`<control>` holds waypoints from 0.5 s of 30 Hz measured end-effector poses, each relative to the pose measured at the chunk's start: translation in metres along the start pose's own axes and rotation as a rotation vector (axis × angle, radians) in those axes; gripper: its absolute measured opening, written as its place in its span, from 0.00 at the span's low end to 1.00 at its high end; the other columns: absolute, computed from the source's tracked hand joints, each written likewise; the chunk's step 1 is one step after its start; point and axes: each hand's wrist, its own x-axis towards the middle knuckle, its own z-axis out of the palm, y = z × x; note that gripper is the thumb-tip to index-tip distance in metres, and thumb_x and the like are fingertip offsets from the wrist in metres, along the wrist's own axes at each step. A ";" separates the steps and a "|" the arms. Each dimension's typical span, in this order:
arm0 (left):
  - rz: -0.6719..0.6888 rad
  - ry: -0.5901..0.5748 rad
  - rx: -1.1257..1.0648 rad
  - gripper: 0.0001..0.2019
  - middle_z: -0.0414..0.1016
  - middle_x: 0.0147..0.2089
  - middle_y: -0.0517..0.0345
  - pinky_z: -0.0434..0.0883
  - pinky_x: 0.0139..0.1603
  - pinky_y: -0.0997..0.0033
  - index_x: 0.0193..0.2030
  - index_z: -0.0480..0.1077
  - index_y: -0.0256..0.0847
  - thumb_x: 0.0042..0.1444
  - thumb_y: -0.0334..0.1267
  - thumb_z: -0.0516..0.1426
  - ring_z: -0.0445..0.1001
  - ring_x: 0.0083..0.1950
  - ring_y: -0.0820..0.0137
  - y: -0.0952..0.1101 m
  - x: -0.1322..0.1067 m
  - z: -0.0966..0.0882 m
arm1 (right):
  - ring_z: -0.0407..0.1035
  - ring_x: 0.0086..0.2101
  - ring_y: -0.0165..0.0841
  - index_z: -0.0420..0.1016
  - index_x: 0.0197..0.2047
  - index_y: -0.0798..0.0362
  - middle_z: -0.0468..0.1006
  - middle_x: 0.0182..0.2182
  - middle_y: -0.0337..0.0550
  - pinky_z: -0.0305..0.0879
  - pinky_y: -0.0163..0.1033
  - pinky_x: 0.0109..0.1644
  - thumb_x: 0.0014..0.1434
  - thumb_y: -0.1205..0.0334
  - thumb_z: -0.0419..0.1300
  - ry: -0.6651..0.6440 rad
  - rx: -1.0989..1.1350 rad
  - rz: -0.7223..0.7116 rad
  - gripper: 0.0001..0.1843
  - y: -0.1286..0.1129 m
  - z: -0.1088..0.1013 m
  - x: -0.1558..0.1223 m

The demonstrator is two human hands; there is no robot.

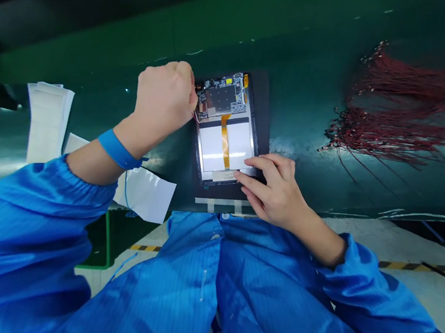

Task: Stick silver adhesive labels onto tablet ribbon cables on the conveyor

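An opened tablet (228, 133) lies on a dark pad on the green bench, its circuit board at the far end and white battery cells crossed by an orange strip nearer me. My left hand (166, 97) is curled into a fist at the board's left edge, pinching a thin red wire there. My right hand (273, 183) rests at the tablet's near right corner, fingers stretched flat on its lower edge. Both arms wear blue sleeves, and a blue wrist strap sits on the left wrist.
A bundle of red wires (402, 111) lies at the right on the bench. White paper strips (47, 117) and a white sheet (147, 194) lie at the left. The bench's near edge runs by my lap; the floor with yellow-black tape (414, 267) shows at the right.
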 end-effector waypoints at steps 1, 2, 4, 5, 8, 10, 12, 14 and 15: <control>-0.034 0.017 -0.009 0.20 0.79 0.53 0.45 0.65 0.61 0.52 0.56 0.75 0.27 0.67 0.40 0.52 0.77 0.58 0.57 -0.004 0.000 -0.003 | 0.65 0.57 0.49 0.78 0.58 0.52 0.77 0.58 0.55 0.64 0.54 0.53 0.70 0.64 0.61 -0.001 0.003 0.001 0.15 0.000 0.000 0.000; -0.061 0.039 -0.031 0.19 0.79 0.51 0.48 0.65 0.63 0.53 0.55 0.75 0.26 0.67 0.39 0.53 0.77 0.57 0.59 -0.010 0.000 -0.006 | 0.65 0.57 0.49 0.78 0.58 0.52 0.77 0.58 0.55 0.64 0.54 0.53 0.70 0.64 0.61 -0.003 0.009 0.005 0.15 0.000 0.000 -0.001; -0.109 0.096 -0.089 0.19 0.78 0.48 0.54 0.66 0.63 0.58 0.53 0.75 0.23 0.68 0.39 0.53 0.78 0.54 0.63 -0.033 -0.003 -0.014 | 0.66 0.57 0.49 0.78 0.59 0.51 0.78 0.58 0.54 0.64 0.55 0.54 0.70 0.64 0.61 -0.011 0.028 0.018 0.16 0.000 0.000 -0.001; -0.136 0.125 -0.110 0.19 0.77 0.46 0.56 0.67 0.62 0.61 0.52 0.75 0.22 0.68 0.40 0.53 0.78 0.53 0.65 -0.050 -0.006 -0.016 | 0.66 0.57 0.49 0.78 0.59 0.50 0.78 0.58 0.54 0.64 0.55 0.54 0.70 0.64 0.61 -0.016 0.039 0.025 0.16 0.000 0.000 -0.002; -0.228 0.184 -0.103 0.19 0.78 0.45 0.60 0.65 0.58 0.67 0.52 0.74 0.22 0.69 0.40 0.53 0.77 0.52 0.70 -0.111 -0.014 -0.017 | 0.66 0.58 0.50 0.78 0.61 0.49 0.77 0.59 0.54 0.64 0.56 0.55 0.69 0.65 0.62 -0.032 0.060 0.031 0.18 0.000 0.000 -0.003; -0.229 0.174 -0.081 0.19 0.79 0.48 0.61 0.60 0.57 0.69 0.53 0.73 0.22 0.69 0.40 0.54 0.76 0.57 0.71 -0.150 -0.018 -0.011 | 0.66 0.58 0.51 0.77 0.61 0.49 0.77 0.59 0.54 0.65 0.57 0.55 0.68 0.66 0.63 -0.033 0.063 0.027 0.19 -0.001 0.000 -0.004; -0.167 0.124 -0.091 0.18 0.79 0.51 0.61 0.54 0.53 0.70 0.53 0.71 0.22 0.68 0.40 0.55 0.73 0.62 0.73 -0.179 -0.020 -0.002 | 0.66 0.57 0.51 0.77 0.62 0.49 0.77 0.58 0.54 0.66 0.57 0.55 0.67 0.66 0.63 -0.030 0.064 0.022 0.20 -0.001 -0.001 -0.004; -0.089 0.081 -0.133 0.19 0.79 0.52 0.59 0.49 0.48 0.70 0.52 0.70 0.23 0.67 0.42 0.55 0.71 0.64 0.77 -0.192 -0.020 0.007 | 0.67 0.57 0.51 0.77 0.62 0.50 0.78 0.57 0.55 0.67 0.58 0.54 0.67 0.67 0.63 -0.026 0.063 0.017 0.20 -0.001 -0.002 -0.003; -0.059 0.080 -0.150 0.19 0.79 0.52 0.59 0.47 0.45 0.70 0.52 0.70 0.24 0.66 0.43 0.55 0.71 0.64 0.78 -0.194 -0.020 0.010 | 0.67 0.56 0.51 0.77 0.61 0.50 0.78 0.57 0.56 0.67 0.58 0.54 0.67 0.68 0.63 -0.026 0.060 0.012 0.20 -0.001 -0.003 -0.003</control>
